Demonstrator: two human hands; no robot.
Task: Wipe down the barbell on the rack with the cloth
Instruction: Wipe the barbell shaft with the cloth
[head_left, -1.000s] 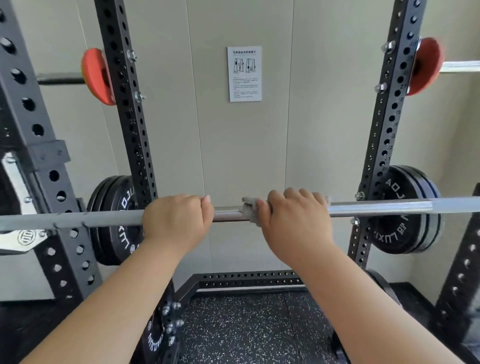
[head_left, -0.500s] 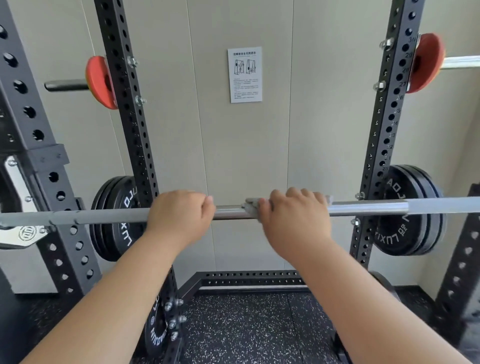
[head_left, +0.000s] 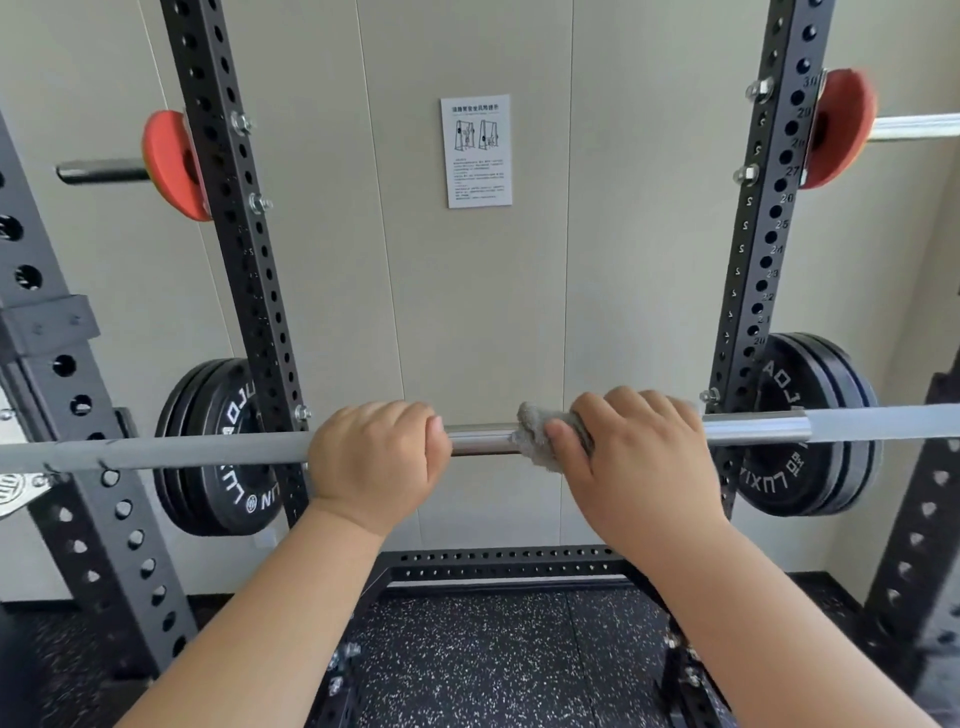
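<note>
The black rack (head_left: 244, 291) carries the barbell (head_left: 156, 453) horizontally, in front of the person. The left hand (head_left: 376, 460) wraps around the bar from above, fingers curled over it. Just beside, the right hand (head_left: 631, 457) grips the grey cloth (head_left: 535, 436) around the bar, knuckles up.

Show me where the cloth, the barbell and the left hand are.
cloth (head_left: 530, 439), head view: its grey bunched end.
barbell (head_left: 480, 440), head view: shiny middle shaft.
left hand (head_left: 382, 457), head view: its back.
</note>
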